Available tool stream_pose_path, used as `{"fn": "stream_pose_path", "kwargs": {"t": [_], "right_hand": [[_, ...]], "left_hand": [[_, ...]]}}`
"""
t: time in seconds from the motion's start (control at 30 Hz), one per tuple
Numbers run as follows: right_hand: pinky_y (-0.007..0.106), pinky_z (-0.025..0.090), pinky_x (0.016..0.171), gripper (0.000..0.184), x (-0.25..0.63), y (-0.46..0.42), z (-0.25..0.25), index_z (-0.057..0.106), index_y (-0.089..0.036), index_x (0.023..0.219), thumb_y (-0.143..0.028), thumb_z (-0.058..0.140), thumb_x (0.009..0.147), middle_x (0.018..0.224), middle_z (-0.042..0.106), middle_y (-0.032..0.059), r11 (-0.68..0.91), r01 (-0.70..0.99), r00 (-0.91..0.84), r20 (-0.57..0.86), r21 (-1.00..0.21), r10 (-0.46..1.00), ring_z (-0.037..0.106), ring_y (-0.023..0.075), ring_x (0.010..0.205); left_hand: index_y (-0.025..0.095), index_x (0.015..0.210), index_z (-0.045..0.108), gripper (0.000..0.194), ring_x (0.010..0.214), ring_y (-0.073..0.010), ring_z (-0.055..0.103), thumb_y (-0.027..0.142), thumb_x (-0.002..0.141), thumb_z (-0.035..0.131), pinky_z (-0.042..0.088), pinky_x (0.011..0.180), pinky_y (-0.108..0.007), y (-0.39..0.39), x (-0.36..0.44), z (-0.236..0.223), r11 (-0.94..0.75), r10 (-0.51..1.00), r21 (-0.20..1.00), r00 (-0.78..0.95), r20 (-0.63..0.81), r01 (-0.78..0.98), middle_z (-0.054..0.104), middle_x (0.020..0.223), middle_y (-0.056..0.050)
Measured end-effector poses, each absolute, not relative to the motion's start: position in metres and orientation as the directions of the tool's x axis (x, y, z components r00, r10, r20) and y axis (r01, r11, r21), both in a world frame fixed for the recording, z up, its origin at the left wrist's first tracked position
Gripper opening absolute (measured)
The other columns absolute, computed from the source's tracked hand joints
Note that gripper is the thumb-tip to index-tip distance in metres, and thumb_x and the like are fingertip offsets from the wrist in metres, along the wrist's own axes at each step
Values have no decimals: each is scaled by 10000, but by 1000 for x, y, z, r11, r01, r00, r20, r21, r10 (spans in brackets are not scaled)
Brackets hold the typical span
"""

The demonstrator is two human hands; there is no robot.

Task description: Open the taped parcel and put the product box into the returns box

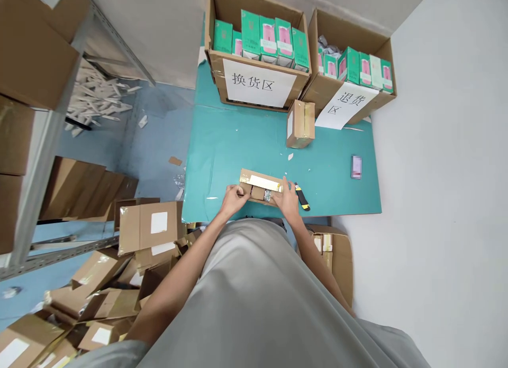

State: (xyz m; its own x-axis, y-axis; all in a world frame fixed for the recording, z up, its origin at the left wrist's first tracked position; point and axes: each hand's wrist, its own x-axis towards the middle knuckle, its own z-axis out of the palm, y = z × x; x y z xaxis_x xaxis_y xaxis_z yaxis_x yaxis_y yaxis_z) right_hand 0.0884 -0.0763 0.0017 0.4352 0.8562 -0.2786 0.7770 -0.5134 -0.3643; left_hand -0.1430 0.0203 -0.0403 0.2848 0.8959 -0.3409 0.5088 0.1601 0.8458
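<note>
The teal tabletop [246, 140] carries two large cartons along its far side: the left carton [300, 77] and the right carton [359, 116], each with a paper sign on its front. A taped carton [296, 125] stands in front of the gap between them. The opened carton [257, 193] lies near the table's front edge, between the hands. Green boxes [251, 35] stand upright inside both large cartons. The left hand [233, 200] pinches the opened carton's left end. The right hand [289, 200] touches its right end, thumb and fingers apart; whether it grips cannot be told. A black-and-yellow cutter [302, 196] lies just right of that hand.
</note>
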Motion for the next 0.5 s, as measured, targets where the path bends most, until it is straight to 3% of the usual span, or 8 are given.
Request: {"fn": "stream_pose_path", "kwargs": {"t": [0.07,0.17,0.33,0.5], "right_hand": [[443,597,1067,690,92,-73,3,498,-216,1729,-353,642,1069,1793,431,217,-460,821,372,-295,-338,880,707,365,1351],[468,576,1145,589,104,-69,3,568,-190,1687,-332,543,1116,1796,462,198,-398,850,294,-317,-345,902,673,363,1428],[459,542,1208,559,127,-57,3,604,-197,1667,-409,507,1159,1755,550,159,-340,864,218,-334,-372,917,649,340,1481],[430,553,1152,516,134,-42,9,636,-219,1618,-421,391,1211,1679,638,138,-326,874,203,-340,-360,918,666,333,1455]], "left_hand": [[259,810,519,305,1237,-298,607,200,720,805,517,1145,-442,19,-148,-42,159,879,838,312,-361,522,617,1057,-57],[260,937,534,359,1264,-290,624,164,698,784,513,1183,-458,17,-156,-42,155,865,844,343,-367,513,601,1224,-67],[266,1158,558,438,1177,-304,669,172,789,775,566,1073,-461,18,-157,-30,42,847,808,408,-341,588,582,1289,-82],[278,1297,572,446,1068,-315,702,219,897,760,581,1001,-465,27,-151,-20,-52,830,746,445,-338,664,580,1317,-97]]}}
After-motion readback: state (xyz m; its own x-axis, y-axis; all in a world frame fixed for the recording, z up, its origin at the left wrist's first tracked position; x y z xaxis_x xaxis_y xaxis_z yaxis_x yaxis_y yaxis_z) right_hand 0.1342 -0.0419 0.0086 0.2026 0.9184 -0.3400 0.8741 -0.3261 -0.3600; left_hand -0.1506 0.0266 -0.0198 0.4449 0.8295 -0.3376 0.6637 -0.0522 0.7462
